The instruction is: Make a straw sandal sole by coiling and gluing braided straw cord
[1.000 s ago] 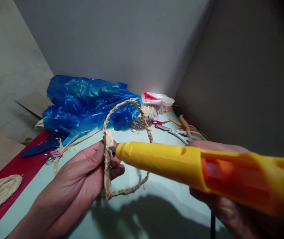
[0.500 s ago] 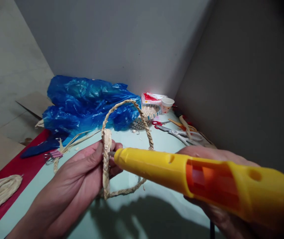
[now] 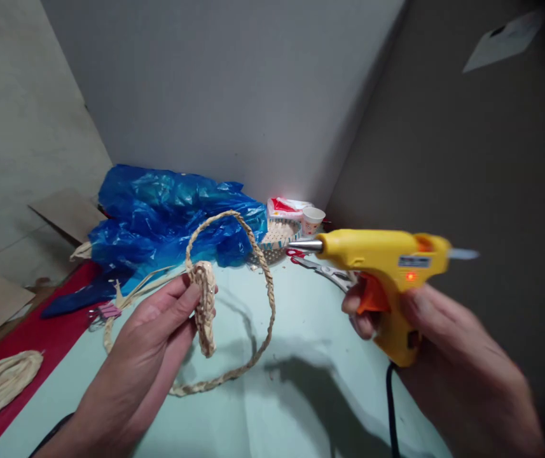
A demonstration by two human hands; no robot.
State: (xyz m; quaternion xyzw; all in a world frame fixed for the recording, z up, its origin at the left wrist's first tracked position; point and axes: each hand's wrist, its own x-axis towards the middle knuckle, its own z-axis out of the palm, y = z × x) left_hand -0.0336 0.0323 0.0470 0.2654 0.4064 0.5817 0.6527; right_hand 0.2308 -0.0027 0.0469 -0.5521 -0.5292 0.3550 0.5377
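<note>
Between the thumb and fingers of my left hand point(image 3: 158, 337) is the coiled end of a braided straw cord point(image 3: 205, 308). The rest of the braid loops up and round to the right of that coil, then down toward the table. My right hand point(image 3: 458, 356) grips a yellow glue gun point(image 3: 377, 251) by its handle, fingers by the orange trigger. Its metal nozzle points left, well apart from the coil. A red light glows on its side, a glue stick pokes out at the rear, and a black cable hangs below.
A crumpled blue plastic bag point(image 3: 172, 216) lies at the back left. Beyond the loop are a small woven basket point(image 3: 282, 235), a paper cup point(image 3: 313, 219) and scissors point(image 3: 324, 270). A pink binder clip point(image 3: 107, 310) holds straw strands, and a straw bundle point(image 3: 5, 388) rests on the red strip.
The glue gun has moved right, off the coil, and turned so its side shows. The coil has turned in my left hand, and the loop has shifted slightly left and down.
</note>
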